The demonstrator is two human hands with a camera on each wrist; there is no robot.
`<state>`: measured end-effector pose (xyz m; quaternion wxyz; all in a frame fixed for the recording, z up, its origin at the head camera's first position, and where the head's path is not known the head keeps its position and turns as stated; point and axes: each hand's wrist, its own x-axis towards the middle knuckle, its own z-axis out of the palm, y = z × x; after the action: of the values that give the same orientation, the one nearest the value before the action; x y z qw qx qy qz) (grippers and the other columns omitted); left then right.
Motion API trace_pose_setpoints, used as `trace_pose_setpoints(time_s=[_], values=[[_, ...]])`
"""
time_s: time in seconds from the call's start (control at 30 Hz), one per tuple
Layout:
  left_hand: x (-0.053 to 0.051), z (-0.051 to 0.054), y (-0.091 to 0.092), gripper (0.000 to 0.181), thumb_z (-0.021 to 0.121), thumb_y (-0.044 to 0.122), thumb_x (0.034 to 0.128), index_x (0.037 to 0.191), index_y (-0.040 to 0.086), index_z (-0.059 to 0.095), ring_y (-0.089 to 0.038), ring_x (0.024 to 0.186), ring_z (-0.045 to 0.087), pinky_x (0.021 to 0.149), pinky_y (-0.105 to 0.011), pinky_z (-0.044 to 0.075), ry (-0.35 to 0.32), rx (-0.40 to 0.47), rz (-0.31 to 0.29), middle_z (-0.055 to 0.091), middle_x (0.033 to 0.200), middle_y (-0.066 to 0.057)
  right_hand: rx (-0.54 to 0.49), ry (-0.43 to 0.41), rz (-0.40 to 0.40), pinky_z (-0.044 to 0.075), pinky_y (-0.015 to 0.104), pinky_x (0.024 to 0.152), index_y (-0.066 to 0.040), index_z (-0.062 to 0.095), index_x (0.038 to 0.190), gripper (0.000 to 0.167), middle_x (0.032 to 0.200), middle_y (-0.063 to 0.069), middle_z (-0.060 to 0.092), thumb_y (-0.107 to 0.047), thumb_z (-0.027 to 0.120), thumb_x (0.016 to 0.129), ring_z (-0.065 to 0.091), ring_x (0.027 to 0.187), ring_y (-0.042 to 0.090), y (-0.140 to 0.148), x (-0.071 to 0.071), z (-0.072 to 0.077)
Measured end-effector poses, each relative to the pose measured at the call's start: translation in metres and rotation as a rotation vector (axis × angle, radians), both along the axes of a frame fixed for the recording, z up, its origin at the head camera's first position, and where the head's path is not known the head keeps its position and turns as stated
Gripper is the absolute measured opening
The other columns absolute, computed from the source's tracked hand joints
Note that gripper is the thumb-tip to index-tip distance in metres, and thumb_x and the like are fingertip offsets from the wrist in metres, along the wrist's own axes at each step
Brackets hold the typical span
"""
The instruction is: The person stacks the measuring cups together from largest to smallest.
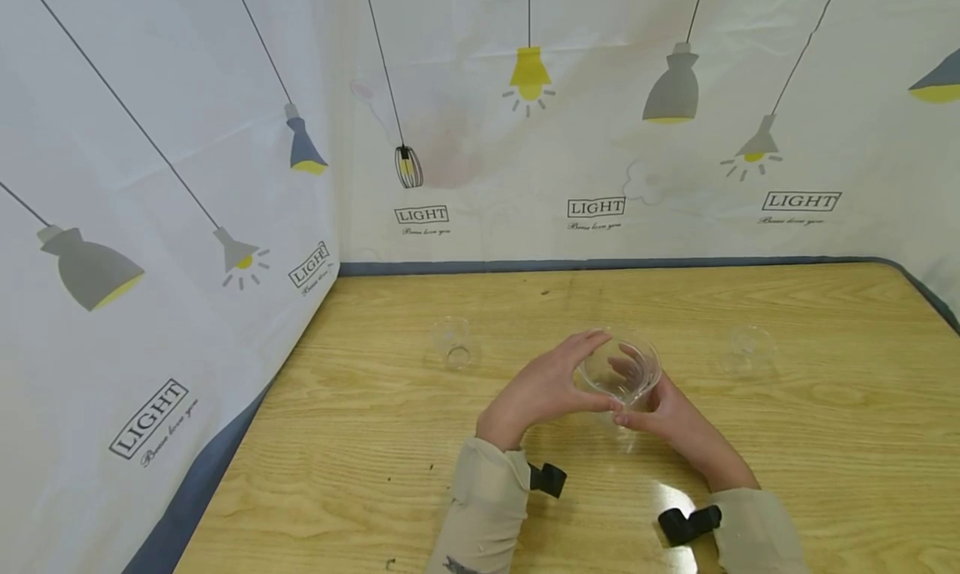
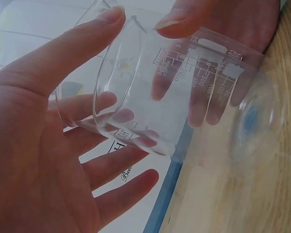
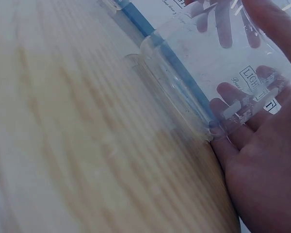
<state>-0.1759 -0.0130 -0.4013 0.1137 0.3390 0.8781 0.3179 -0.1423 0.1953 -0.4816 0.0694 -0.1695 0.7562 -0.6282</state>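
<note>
A clear glass beaker point(image 1: 621, 376) with white graduation marks is held upright between both hands at the middle of the table. Two lipped rims show in the left wrist view, one beyond the other, which looks like a second glass point(image 2: 82, 104) nested in it. My left hand point(image 1: 546, 384) grips around the rim end, thumb on the near side and fingers spread along the far side. Lower down, my right hand point(image 1: 678, 416) curves around the marked wall, thumb in front. The base hangs close to the tabletop in the right wrist view; whether it touches I cannot tell.
One small clear glass vessel point(image 1: 454, 345) stands to the left on the wooden table point(image 1: 337, 474), another point(image 1: 750, 351) to the right. Behind and at the left hangs a white lamp-print curtain point(image 1: 480, 157). Black wrist mounts point(image 1: 549, 479) jut out from both sleeves.
</note>
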Motion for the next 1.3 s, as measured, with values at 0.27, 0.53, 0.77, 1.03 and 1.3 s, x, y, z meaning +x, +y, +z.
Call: trace_pose_setpoints(time_s=[0.27,0.53,0.77,1.03,1.3], values=[[-0.0001,-0.0012,-0.0003,0.085,0.062,0.061,0.0699,0.14,0.038,0.019,-0.008,0.129,0.023,0.098,-0.039,0.031,-0.008,0.016,-0.002,0.019,0.143,0.016,-0.022,-0.013,0.005,0.031,0.015,0.09,-0.028,0.014,0.142,0.084,0.142,0.011,0.027,-0.009,0.067,0.079,0.024,0.129,0.03,0.0002,0.0003,0.0003],[-0.0009,-0.0027,-0.0005,0.085,0.063,0.059,0.07,0.14,0.037,0.02,-0.009,0.128,0.025,0.097,-0.039,0.032,-0.039,0.049,-0.011,0.021,0.143,0.014,-0.002,0.005,0.004,0.029,0.031,0.097,-0.026,0.013,0.143,0.085,0.142,0.01,0.028,-0.01,0.068,0.079,0.024,0.129,0.029,0.0001,0.0008,0.0008],[-0.0006,-0.0033,-0.001,0.087,0.063,0.06,0.069,0.14,0.038,0.018,-0.009,0.127,0.027,0.096,-0.04,0.034,-0.037,0.052,-0.018,0.02,0.143,0.013,-0.023,0.009,0.002,0.026,0.032,0.1,-0.021,0.014,0.143,0.085,0.141,0.011,0.029,-0.006,0.067,0.078,0.025,0.129,0.028,-0.0006,0.0001,0.001],[-0.0016,-0.0043,-0.0031,0.089,0.063,0.06,0.0688,0.14,0.038,0.016,-0.011,0.129,0.024,0.097,-0.039,0.034,0.002,0.06,-0.037,0.015,0.145,0.01,-0.014,-0.001,0.002,0.027,0.031,0.098,-0.023,0.013,0.143,0.085,0.142,0.01,0.028,-0.007,0.067,0.079,0.024,0.129,0.027,-0.0008,0.0013,0.0032],[-0.0052,-0.0002,-0.0093,0.08,0.059,0.059,0.0734,0.14,0.033,0.023,-0.011,0.124,0.031,0.096,-0.039,0.034,-0.04,0.127,0.018,0.024,0.141,0.011,-0.025,-0.007,-0.003,0.026,0.031,0.099,-0.019,0.013,0.143,0.085,0.141,0.011,0.029,-0.005,0.067,0.078,0.026,0.129,0.028,-0.0012,0.0013,0.0034]])
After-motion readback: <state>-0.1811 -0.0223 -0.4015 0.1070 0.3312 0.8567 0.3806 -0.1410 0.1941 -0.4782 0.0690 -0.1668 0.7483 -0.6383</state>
